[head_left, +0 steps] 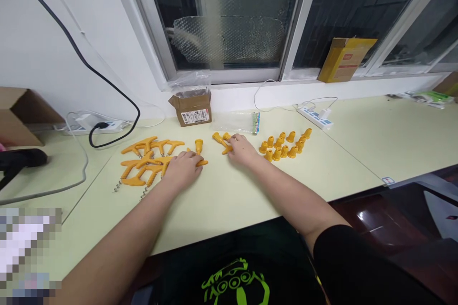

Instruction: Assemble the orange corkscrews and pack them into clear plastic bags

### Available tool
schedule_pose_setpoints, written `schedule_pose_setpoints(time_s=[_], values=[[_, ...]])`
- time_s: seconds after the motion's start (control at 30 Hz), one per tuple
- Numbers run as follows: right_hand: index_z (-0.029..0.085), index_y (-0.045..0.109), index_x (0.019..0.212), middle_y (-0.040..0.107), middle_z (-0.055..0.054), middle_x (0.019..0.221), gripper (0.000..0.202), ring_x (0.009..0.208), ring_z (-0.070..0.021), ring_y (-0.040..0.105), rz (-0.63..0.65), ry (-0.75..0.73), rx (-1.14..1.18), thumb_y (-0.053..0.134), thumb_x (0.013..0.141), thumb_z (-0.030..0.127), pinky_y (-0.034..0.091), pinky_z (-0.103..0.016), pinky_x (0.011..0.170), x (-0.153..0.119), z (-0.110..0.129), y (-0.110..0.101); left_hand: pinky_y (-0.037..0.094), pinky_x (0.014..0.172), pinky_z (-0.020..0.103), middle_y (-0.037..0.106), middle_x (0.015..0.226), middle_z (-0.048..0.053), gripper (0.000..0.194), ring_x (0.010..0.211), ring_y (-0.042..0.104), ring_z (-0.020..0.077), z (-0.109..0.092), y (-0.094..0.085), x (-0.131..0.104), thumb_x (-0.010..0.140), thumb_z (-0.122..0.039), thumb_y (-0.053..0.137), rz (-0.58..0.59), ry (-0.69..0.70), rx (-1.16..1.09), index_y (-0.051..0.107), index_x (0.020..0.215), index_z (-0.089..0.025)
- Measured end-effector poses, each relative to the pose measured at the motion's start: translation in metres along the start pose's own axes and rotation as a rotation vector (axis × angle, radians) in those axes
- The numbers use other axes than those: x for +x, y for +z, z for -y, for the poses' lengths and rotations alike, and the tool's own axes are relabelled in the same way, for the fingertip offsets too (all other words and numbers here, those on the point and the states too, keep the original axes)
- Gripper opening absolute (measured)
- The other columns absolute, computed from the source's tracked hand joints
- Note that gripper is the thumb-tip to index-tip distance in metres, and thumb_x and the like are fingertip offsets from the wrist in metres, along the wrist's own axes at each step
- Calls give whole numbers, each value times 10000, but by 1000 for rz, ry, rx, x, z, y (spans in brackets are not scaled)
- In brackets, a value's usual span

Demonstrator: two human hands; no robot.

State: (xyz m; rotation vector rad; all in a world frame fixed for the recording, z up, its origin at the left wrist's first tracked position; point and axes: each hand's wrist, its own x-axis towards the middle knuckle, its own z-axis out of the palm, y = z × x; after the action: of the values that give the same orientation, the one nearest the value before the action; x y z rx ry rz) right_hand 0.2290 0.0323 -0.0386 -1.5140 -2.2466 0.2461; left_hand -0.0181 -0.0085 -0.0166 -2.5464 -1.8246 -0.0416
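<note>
"In the head view, what is the left hand (183,170) near?"

"It lies palm down at the right edge of a heap of yellow T-handled corkscrews (148,160), overlapping the nearest ones. Just beyond its fingertips is a corkscrew with a bell-shaped sleeve (199,146), the sleeve pointing away towards the window and the crossbar close to the person, touching the fingers."

"Is it gripping that one?"

"The fingers are bent over the crossbar, but I cannot tell whether they close on it; the back of the hand hides the underside."

"And the right hand (244,148)?"

"It reaches in from the right, fingers curled down at a yellow crossbar (226,149). Just left of the fingertips lies a sleeved corkscrew (218,137), sleeve outward, with another yellow sleeve (226,137) close beside it. Whether the hand grips the crossbar or only touches it, I cannot tell."

"What is on its other side?"

"A group of loose yellow bell-shaped sleeves (284,151), standing to the right of the wrist, near the forearm but apart from the fingers."

"And the heap on the left?"

"Bare metal spirals poke out along its near edge. Everything lies on the pale counter (214,200); a cardboard box (195,109) and a clear plastic bag (236,123) are beyond the hands, by the wall."
</note>
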Motion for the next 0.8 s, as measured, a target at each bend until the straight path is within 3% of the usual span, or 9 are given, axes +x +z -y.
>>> schedule_pose_setpoints(time_s=[0.17,0.27,0.33,0.4,0.47,0.53,0.63,0.7,0.8], values=[[166,685,1155,616,-137,1208,296,1198,-277,550,-212,-83,181,628,865,144,462,-436,1089,-6,-14,-3,504,887,511,680,1215,196,229,1090,644,381,-14,-19,28,933,-287,534,103,-142,-116,715,1047,-206],[185,687,1109,620,-120,1171,250,1168,-260,586,-321,-102,352,622,869,161,470,-454,1106,-10,-21,-7,508,922,513,679,1215,195,233,1038,666,352,-12,-31,37,946,-332,532,-218,-224,-393,679,1064,-195],[209,673,1130,626,-108,1202,237,1111,-240,625,-343,-13,551,625,899,236,522,-451,1058,-9,-22,-11,530,918,476,700,1154,166,244,1005,679,307,-16,-31,39,963,-364,506,-470,-228,-726,647,1068,-196],[239,636,1220,634,-95,1250,299,1023,-212,672,-281,114,834,611,942,346,594,-423,952,-8,-20,-14,565,835,416,714,1079,122,248,897,695,245,-24,-26,39,969,-390,477,-543,-200,-1152,618,1045,-202],[269,577,1323,658,-86,1239,389,913,-195,714,-108,223,1135,541,993,473,641,-399,815,-8,-16,-18,571,724,351,714,1019,92,241,758,681,186,-33,-19,38,950,-399,489,-445,-166,-1494,608,993,-194],[258,563,1341,707,-94,1133,460,805,-199,733,162,291,1324,488,1012,570,649,-379,690,-11,-11,-22,553,659,303,706,941,72,223,670,651,145,-41,-13,36,913,-385,557,-314,-159,-1661,619,947,-174],[188,645,1166,742,-94,903,457,645,-173,690,510,304,1359,618,957,595,607,-303,576,-18,-7,-25,556,679,272,707,875,45,213,658,643,116,-48,-9,33,853,-326,681,-254,-216,-1781,639,984,-164],[178,666,1039,712,-55,795,407,564,-126,617,545,271,1340,718,905,559,556,-250,539,-21,-5,-25,572,739,269,719,854,32,293,699,663,113,-48,-9,32,788,-259,773,-250,-282,-1863,632,1030,-172],[184,675,956,682,-26,789,407,585,-111,571,387,172,1226,746,872,575,510,-245,564,-23,-2,-20,570,754,233,710,806,12,377,697,659,91,-46,-9,33,687,-185,863,-238,-336,-1928,643,992,-161]])
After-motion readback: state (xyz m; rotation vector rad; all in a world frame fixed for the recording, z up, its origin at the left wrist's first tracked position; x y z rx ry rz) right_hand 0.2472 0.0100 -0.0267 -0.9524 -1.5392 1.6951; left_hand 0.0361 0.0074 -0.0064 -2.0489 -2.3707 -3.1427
